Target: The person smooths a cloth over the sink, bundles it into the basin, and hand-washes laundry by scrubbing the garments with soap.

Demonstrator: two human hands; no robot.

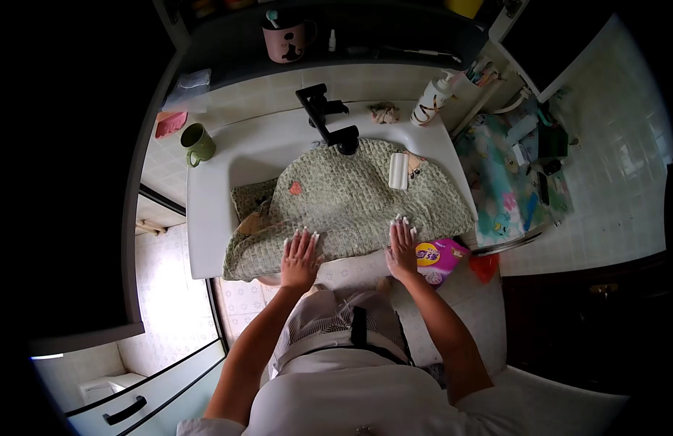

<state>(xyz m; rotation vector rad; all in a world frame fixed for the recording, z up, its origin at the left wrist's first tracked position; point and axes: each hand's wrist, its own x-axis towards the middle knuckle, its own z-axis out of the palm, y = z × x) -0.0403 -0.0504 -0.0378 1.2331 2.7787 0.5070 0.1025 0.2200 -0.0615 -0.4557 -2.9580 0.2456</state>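
Observation:
A green, quilted-looking mat [336, 189] with small coloured patches lies spread over the sink and hangs over its front edge. My left hand [301, 260] rests on the mat's near edge, left of centre, its fingers stretched out. Farther right along the same edge, my right hand [402, 249] is laid with straight fingers on the cloth. White foam or suds show on the fingertips of both hands. Near the mat's right side sits a white oblong block [398, 171], whose kind I cannot make out. Neither hand touches it.
A black faucet [327, 123] juts over the white sink [205, 218]. Around it stand a green mug [198, 145], a pump bottle [431, 102] and a crumpled cloth [384, 112]. A pink cup [285, 43] is on the shelf above. Below right is a pink-purple package [442, 260].

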